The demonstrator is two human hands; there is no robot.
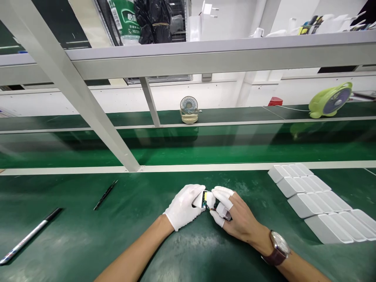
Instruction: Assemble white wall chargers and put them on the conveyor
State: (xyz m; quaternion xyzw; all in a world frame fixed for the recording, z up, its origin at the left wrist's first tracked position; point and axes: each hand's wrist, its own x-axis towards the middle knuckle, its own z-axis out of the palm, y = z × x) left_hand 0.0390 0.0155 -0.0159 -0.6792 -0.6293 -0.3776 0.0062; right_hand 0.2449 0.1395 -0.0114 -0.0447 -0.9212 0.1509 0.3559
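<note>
My left hand [185, 206], in a white glove, is closed round a small white casing [199, 200] over the green bench top. A small circuit board [205, 199] with a yellow part shows at the casing's right side. My right hand [232, 211] has white covers on its fingertips and a wristwatch at the wrist. Its fingers are closed on a small white and grey part [223, 211] just right of the board. How the board joins that part is hidden by the fingers.
Rows of white plastic cases [320, 199] stand at the right. A black pen [105, 195] and a silver marker [31, 236] lie at the left. Beyond the metal frame [205, 168] are a small fan [189, 109] and a green fan [330, 100].
</note>
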